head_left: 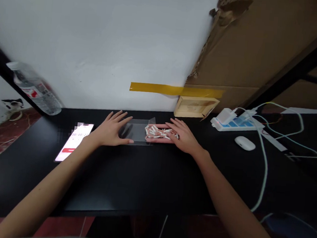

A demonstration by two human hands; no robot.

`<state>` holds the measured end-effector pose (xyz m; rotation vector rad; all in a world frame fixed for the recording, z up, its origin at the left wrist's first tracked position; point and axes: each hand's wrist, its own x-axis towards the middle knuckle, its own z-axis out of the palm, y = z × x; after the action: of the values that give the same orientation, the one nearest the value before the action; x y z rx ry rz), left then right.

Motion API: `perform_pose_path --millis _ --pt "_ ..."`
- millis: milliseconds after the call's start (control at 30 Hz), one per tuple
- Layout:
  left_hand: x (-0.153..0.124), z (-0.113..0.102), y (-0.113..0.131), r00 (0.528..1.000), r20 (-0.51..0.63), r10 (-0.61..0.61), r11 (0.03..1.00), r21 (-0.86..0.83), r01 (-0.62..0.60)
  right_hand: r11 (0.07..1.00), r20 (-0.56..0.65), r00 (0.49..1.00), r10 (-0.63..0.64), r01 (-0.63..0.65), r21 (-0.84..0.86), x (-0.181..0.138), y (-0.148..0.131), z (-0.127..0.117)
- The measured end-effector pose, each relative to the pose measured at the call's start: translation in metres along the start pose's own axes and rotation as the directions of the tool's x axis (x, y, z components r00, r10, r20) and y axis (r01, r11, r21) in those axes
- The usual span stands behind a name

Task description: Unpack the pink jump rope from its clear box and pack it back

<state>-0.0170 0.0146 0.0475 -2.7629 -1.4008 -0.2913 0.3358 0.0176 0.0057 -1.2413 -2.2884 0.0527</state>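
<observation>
A clear plastic case (138,130) lies flat on the black desk. Its right part holds a pink tray (160,141) heaped with many small white and pinkish pieces (160,132), too small to name surely. My left hand (109,130) rests at the left end of the case, fingers spread, the index finger at its far edge and the thumb at its near edge. At the other end, my right hand (186,137) lies with stretched fingers over the tray's right end, which it hides.
To the left are a phone (74,142) showing a timer and a leaning plastic bottle (38,93). A shallow wooden box (195,106) stands against the back wall. On the right sit a power strip (237,123) with cables and a white earbud case (244,143).
</observation>
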Motion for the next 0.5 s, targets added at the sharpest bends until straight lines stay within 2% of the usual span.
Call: perform_pose_path --millis 133,300,500 --pt "-0.014 0.007 -0.012 0.997 0.056 -0.056 0.998 -0.019 0.057 0.998 0.041 0.999 -0.001 -0.002 0.056 -0.003 0.005 0.005" --pt "-0.016 0.023 -0.012 0.999 0.008 -0.039 0.996 -0.078 0.04 0.998 0.003 1.0 -0.022 0.022 0.062 0.003 -0.007 0.019" --pt "-0.013 0.026 -0.006 1.0 -0.023 -0.015 0.995 -0.097 0.013 0.995 -0.045 0.999 0.013 -0.008 0.096 0.007 -0.014 0.03"
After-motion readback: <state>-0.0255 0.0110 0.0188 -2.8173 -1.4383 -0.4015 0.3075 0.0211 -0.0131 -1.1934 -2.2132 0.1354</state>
